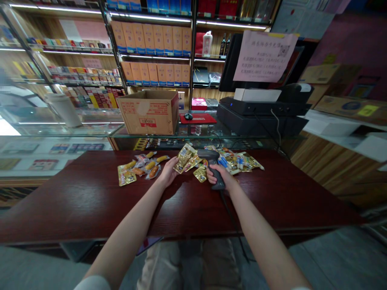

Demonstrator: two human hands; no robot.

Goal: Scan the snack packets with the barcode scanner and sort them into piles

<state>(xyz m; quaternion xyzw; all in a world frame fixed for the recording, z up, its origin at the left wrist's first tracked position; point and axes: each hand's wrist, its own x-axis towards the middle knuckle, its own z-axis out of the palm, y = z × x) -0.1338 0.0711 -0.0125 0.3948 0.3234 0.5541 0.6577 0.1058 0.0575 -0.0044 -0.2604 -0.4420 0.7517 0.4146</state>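
Note:
My left hand (169,172) is closed on a gold snack packet (184,157), raised a little off the dark red table (121,209). In my right hand (221,175) is a black barcode scanner (217,172), gripped by its handle, its head turned left toward the packet. A cable (231,213) runs from the handle down over the table's front edge. Another gold packet (200,173) lies between my hands. To the left is a loose group of wrapped sausages (152,165) with a gold packet (127,177). Right of the scanner lies a pile of gold and blue-white packets (242,161).
Behind the table, a glass counter (193,135) carries an open cardboard box (149,112), a mouse (188,116) on a red pad, and a monitor (231,60) with a paper sign. A white cup (63,108) stands at left. Stocked shelves line the back.

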